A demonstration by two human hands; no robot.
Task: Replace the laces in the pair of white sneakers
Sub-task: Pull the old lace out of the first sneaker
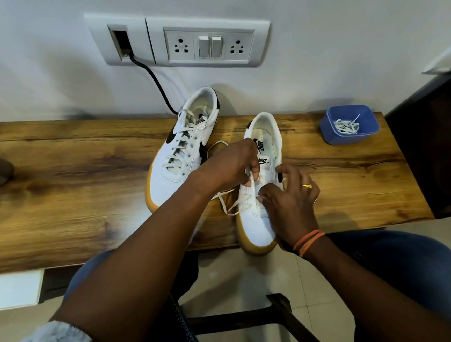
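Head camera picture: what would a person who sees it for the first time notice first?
First, the two hands at the centre: the left hand pinches a white lace over the right sneaker, which lies at the wooden table's front edge, while the right hand works at its eyelets. Beside it, the left sneaker is fully laced. A blue container with more laces sits far right.

One wide-angle camera on my head looks forward and steeply down, close over the wooden bench (pixel 72 188) against the wall (pixel 34 51), taking in my forearms, knees and the floor below.
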